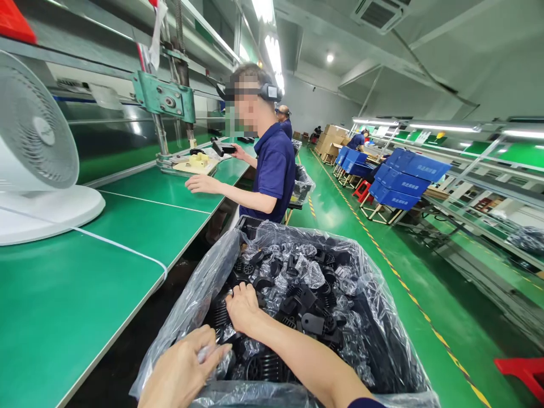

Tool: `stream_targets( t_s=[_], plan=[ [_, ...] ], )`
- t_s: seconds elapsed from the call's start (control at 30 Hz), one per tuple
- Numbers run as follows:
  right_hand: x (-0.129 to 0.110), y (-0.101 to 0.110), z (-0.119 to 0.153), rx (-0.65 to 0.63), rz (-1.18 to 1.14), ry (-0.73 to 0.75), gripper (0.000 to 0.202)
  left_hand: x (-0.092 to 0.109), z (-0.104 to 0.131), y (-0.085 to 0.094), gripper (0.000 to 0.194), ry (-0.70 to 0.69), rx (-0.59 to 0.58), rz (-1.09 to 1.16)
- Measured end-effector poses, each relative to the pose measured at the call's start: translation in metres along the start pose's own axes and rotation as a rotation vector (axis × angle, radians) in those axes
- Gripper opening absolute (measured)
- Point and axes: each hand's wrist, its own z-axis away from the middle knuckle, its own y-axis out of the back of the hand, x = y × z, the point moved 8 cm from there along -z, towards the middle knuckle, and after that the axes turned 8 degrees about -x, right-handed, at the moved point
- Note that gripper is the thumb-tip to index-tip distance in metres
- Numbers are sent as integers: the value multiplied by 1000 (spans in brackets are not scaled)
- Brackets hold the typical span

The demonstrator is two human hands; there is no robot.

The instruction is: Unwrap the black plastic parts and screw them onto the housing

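Note:
A large crate lined with a clear plastic bag (182,306) stands before me, filled with black plastic parts (313,324), some ribbed, and crumpled clear wrapping (312,275). My right hand (244,309) reaches into its left side, fingers curled down among the parts; whatever they grip is hidden. At the crate's near left corner, my left hand (182,365) is closed, with clear plastic wrap (207,352) between thumb and fingers.
Left of the crate runs a green workbench (127,277) with a white fan (40,130), a strap and a green press (164,99). A co-worker (274,164) sits beyond the crate, holding a black part. Blue bins (399,175) stand across the aisle; a red stool (522,371) is at right.

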Motion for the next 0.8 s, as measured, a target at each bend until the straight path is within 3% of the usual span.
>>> stream_targets(
  t_s=[0.1,0.27,0.4,0.63,0.8],
  plan=[
    [8,2,-7,-13,25,-13,30,-2,-2,1,39,-58,-7,65],
    [15,1,-11,-61,-52,-23,35,-11,-3,-1,10,-39,-23,102],
    [16,4,-14,-66,-219,-51,28,-15,-4,-4,40,12,-52,112],
    [69,26,-4,99,-857,-196,39,-9,-3,-3,31,154,-87,76],
    [82,8,17,31,-1460,-203,32,-12,-11,-5,35,207,-69,47]
  ],
)
